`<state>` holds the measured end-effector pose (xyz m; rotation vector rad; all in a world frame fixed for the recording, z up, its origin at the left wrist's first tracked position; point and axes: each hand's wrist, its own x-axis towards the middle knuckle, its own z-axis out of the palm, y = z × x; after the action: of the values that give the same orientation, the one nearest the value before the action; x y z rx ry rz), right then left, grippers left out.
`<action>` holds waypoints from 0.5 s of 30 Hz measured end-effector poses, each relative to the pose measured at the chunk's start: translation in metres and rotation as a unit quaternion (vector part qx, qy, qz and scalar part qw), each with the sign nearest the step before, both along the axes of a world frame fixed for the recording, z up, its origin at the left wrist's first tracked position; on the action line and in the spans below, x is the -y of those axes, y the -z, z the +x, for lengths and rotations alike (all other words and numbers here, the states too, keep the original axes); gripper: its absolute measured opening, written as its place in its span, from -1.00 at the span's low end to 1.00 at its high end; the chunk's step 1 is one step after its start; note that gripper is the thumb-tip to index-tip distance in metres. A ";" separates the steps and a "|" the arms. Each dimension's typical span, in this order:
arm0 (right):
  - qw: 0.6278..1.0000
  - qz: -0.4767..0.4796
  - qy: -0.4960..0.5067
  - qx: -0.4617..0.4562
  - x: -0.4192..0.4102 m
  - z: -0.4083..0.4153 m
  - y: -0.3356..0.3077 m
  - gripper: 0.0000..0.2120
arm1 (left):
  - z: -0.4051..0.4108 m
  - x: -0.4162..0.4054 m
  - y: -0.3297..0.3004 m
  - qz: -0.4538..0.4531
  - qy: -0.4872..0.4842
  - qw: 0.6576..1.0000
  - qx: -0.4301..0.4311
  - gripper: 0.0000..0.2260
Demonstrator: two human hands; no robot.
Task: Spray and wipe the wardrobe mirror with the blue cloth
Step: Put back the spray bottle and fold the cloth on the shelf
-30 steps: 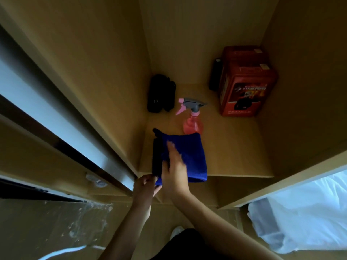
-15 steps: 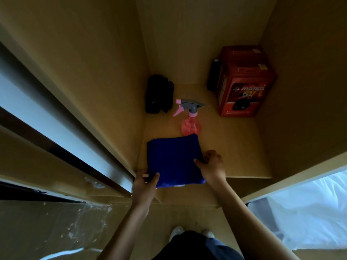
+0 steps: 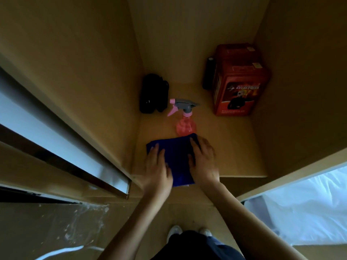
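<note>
Bare forearms, no sleeves; dark top; white shoes

Wardrobe interior: light-brown wood panels, dimly lit. Shelf with red box at back right corner, black case at back left. Sliding-door track left; white bedding right.

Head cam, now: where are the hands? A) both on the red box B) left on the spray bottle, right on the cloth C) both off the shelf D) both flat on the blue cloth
D: left hand and right hand lie flat on the cloth; the bottle stands untouched behind it.
</note>
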<state>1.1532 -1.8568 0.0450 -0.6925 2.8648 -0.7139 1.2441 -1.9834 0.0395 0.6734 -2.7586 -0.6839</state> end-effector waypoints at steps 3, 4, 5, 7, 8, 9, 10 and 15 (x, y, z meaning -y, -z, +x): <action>0.989 0.099 -0.107 -0.038 0.018 -0.004 0.010 -0.45 | -0.027 0.006 0.016 -0.075 0.080 0.992 0.065 -0.45; 0.984 0.125 -0.122 -0.043 0.020 -0.005 0.017 -0.39 | -0.029 0.010 0.025 -0.098 0.084 0.988 0.083 -0.45; 0.980 0.142 -0.131 -0.041 0.020 -0.005 0.023 -0.34 | -0.029 0.013 0.031 -0.114 0.085 0.985 0.095 -0.47; 0.979 0.149 -0.136 -0.038 0.019 -0.005 0.032 -0.33 | -0.027 0.014 0.038 -0.129 0.087 0.983 0.101 -0.50; 0.979 0.147 -0.135 -0.042 0.018 -0.005 0.034 -0.34 | -0.027 0.014 0.038 -0.135 0.086 0.982 0.102 -0.51; 0.979 0.147 -0.132 -0.046 0.017 -0.005 0.035 -0.36 | -0.027 0.013 0.038 -0.140 0.084 0.981 0.103 -0.52; 0.979 0.147 -0.132 -0.050 0.017 -0.005 0.036 -0.38 | -0.028 0.013 0.039 -0.143 0.083 0.981 0.101 -0.52; 0.982 0.138 -0.129 -0.031 0.011 -0.006 0.037 -0.37 | -0.029 0.010 0.043 -0.148 0.084 0.978 0.118 -0.51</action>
<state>1.1474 -1.8676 0.0084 -1.0279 2.7736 -0.2576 1.2148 -1.9932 -0.0034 0.4890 -3.0721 -0.2225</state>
